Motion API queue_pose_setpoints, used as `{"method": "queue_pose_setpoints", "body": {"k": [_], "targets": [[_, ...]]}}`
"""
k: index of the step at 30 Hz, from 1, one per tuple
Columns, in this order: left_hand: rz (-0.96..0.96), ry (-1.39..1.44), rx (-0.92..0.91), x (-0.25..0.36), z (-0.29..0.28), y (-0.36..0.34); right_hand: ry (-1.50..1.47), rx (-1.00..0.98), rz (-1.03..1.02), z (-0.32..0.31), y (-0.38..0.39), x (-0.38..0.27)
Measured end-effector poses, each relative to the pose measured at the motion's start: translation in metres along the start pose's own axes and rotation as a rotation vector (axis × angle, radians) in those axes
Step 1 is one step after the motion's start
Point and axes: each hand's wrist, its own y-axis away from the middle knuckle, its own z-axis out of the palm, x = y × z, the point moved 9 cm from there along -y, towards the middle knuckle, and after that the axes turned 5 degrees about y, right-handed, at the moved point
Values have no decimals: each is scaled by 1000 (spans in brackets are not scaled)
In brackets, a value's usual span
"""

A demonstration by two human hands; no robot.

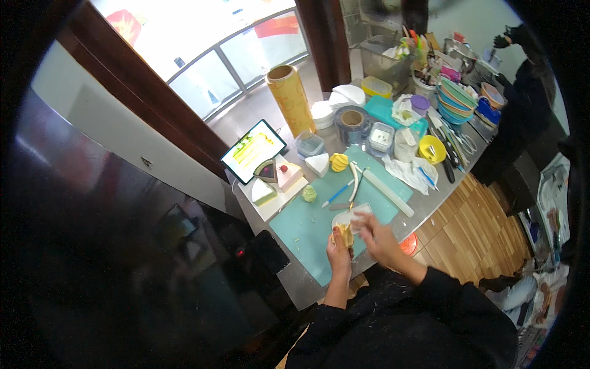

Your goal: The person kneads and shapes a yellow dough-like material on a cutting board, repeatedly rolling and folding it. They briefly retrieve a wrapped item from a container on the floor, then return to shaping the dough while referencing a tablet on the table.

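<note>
One yellow lump [345,232] sits in the left hand [338,256], fingers curled round it; the blurred right hand [375,237], half spread just beside it, contact unclear, partly hides a pale flat piece [342,217]. Beyond, one crinkled green ball [308,194], one yellow ball [338,162] and one white rod [388,193] lie on the teal mat [301,246]. Farther off, three cake-like wedges [287,180] share a white board [279,200] before one lit tablet [253,150].

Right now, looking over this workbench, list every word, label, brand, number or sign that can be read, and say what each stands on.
None can be read clearly enough to quote.
Tablet screen: yellow-green marks, too small and blurred to read.
Tall yellow roll: faint orange markings; whether they are letters, I cannot tell.
Yellow piece in the left hand: no lettering visible.
</note>
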Motion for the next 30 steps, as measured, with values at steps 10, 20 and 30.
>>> {"method": "queue_pose_setpoints", "body": {"k": [10,20,30], "targets": [[44,-1046,128,0,-22,-61,816,-66,143,37,-253,168],[-195,-582,-60,19,51,-115,489,-676,-680,42,-117,54],[256,-758,70,32,50,-92,539,-875,-570,45,-102,44]]}}
